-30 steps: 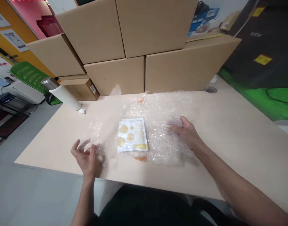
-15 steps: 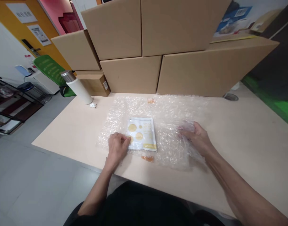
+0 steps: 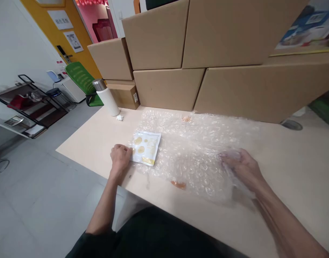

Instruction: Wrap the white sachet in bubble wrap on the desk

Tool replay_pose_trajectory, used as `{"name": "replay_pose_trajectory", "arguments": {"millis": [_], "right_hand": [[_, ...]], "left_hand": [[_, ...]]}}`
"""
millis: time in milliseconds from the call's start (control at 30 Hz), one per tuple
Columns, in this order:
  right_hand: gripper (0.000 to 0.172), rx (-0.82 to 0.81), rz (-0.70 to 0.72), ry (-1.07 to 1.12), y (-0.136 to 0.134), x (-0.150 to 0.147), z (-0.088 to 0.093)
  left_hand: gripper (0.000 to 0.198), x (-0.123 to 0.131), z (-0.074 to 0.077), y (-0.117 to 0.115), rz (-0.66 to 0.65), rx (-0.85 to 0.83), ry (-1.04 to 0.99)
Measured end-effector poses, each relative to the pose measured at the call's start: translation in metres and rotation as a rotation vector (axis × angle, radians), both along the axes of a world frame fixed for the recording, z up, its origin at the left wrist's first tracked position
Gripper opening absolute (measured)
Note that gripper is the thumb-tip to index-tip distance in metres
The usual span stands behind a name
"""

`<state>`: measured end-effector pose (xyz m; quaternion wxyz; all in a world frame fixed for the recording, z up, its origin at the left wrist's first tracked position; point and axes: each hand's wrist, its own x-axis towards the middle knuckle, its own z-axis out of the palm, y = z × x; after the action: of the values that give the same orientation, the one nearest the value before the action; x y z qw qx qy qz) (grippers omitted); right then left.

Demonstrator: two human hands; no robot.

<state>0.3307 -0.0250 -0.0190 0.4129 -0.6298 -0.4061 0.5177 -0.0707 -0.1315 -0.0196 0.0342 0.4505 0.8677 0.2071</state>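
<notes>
A white flat packet with yellow round prints lies at the left end of a sheet of bubble wrap spread over the table. My left hand is closed at the packet's left edge, thumb against it. On the right, my right hand has its fingers closed round the bubble wrap's right part, which is bunched and slightly raised there. Orange marks show at the sheet's near and far edges.
Stacked cardboard boxes wall off the table's back. A white bottle with a metal cap stands at back left, a crumpled white scrap beside it. A green chair and a black shelf cart are beyond the table.
My left hand has moved left with the packet, which has slid across the bubble wrap towards its left end. My right hand keeps its grip on the wrap. The view has turned left.
</notes>
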Motion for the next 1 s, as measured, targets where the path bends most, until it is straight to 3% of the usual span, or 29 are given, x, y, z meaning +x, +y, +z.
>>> {"name": "replay_pose_trajectory", "arguments": {"millis": [200,300,400,467,567,700,767,833,900,1000], "right_hand": [[0.058,0.012,-0.015,-0.08,0.005,0.006,-0.002],[0.07,0.22,0.0,-0.405,0.006,0.014,0.005],[0.072,0.465,0.054,-0.645,0.001,0.005,0.024],[0.066,0.512,0.161,-0.606,-0.006,-0.018,0.037],[0.052,0.586,0.487,-0.444,-0.018,-0.076,0.043],[0.043,0.761,0.926,-0.378,-0.025,-0.161,0.021],[0.04,0.837,1.006,-0.432,-0.024,-0.192,0.006],[0.037,0.845,1.038,-0.484,-0.023,-0.212,-0.006],[0.038,0.814,1.025,-0.476,-0.022,-0.22,-0.012],[0.043,0.68,0.994,-0.297,-0.024,-0.216,-0.009]], "left_hand": [[0.027,0.0,-0.005,-0.001,-0.008,-0.032,-0.046],[0.025,0.001,-0.004,-0.002,-0.012,-0.035,-0.071],[0.021,0.003,-0.002,-0.004,-0.02,-0.039,-0.069],[0.019,0.004,-0.001,-0.006,-0.025,-0.031,-0.064],[0.02,0.005,-0.001,-0.01,-0.041,-0.006,-0.058],[0.014,0.006,-0.004,-0.013,-0.046,0.063,-0.094],[0.018,0.004,-0.006,-0.014,-0.024,0.145,-0.165],[0.039,0.0,-0.006,-0.013,0.0,0.267,-0.314],[0.047,-0.003,-0.005,-0.012,-0.009,0.364,-0.486],[0.044,0.003,0.002,-0.011,-0.09,0.403,-0.651]]}}
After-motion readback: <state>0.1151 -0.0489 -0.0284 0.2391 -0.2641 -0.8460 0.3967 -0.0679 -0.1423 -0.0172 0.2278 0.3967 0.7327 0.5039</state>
